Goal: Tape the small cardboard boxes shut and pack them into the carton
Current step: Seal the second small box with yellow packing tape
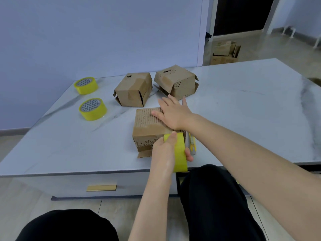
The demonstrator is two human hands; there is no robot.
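1. Framing the bottom of the view are two knees in black trousers (217,197), close to a low white marble-patterned table (243,119) with a gold drawer handle (101,188) on its front.
2. The left forearm rises from bottom centre. The left hand (165,150) grips a yellow tape roll (179,152) held on edge, thumb curled over the outer band and fingertips showing round its right side.
3. The roll's top meets the near upper edge of a small cardboard box (149,126) near the table's front edge. The box's outer paper is torn, showing ribbed corrugation.
4. A yellow and white object (192,145), possibly a knife, lies just beside the box on its right, partly hidden by the roll.
5. The right arm crosses in from the right. The right hand (174,115) lies palm down on the box top, fingers straight and spread, holding nothing.
6. Farther back stand two more worn boxes, one at centre (132,90) and one to its right (175,82), near each other with loose flaps at their sides.
7. To the left, well apart from the boxes, two spare yellow tape rolls lie flat, one nearer (93,109) and one farther (86,85).
8. Beyond the table, an open carton (225,53) sits on the floor near a dark doorway.
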